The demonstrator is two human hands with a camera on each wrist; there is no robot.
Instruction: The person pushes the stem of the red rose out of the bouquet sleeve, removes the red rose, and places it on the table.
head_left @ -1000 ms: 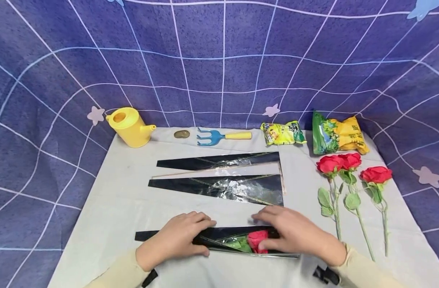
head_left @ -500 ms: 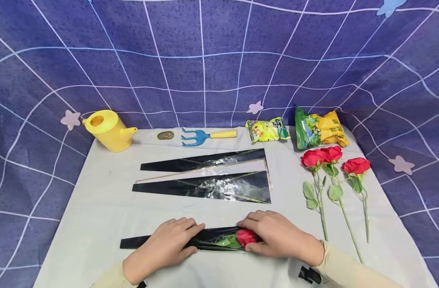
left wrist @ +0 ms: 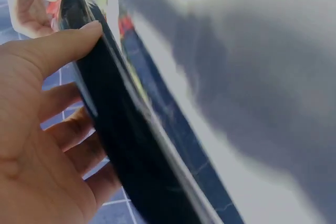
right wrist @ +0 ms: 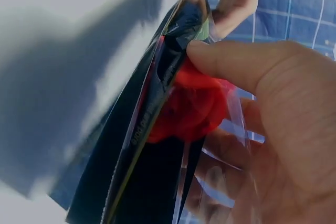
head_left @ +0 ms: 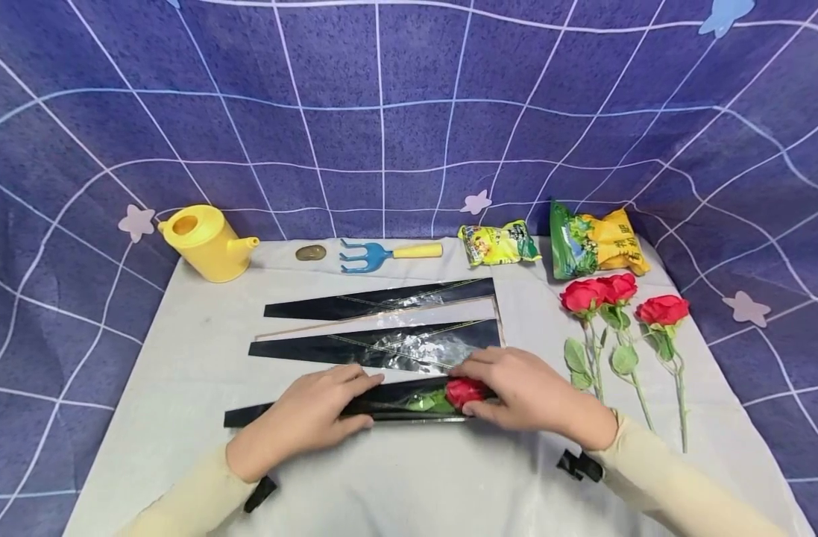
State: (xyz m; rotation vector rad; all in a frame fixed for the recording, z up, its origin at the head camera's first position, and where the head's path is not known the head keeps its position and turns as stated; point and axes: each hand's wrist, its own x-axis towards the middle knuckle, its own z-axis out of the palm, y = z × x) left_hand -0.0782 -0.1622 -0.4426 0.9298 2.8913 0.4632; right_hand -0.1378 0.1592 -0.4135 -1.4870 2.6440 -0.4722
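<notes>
A red rose (head_left: 464, 391) with green leaves lies inside a black and clear flower sleeve (head_left: 388, 399), held lengthwise in front of the person. My left hand (head_left: 308, 414) grips the sleeve's narrower part, thumb on the near side and fingers behind. At the bloom end my right hand (head_left: 532, 391) holds the sleeve the same way. In the left wrist view, the sleeve (left wrist: 126, 124) appears raised off the cloth. The bloom (right wrist: 194, 106) shows beneath the right thumb in the right wrist view; its stem is hidden.
Flat black sleeves (head_left: 409, 347) lie just beyond the hands. Three red roses (head_left: 662, 309) lie to the right. Along the back are a yellow watering can (head_left: 210, 246), a brown stone (head_left: 311, 253), a blue hand rake (head_left: 371, 256), a small packet (head_left: 499, 244) and a larger bag (head_left: 599, 242).
Both hands have moved the sleeved rose up and away from the person, towards the flat sleeves. Earlier, the right hand settled onto the bloom end. The head view has also shifted.
</notes>
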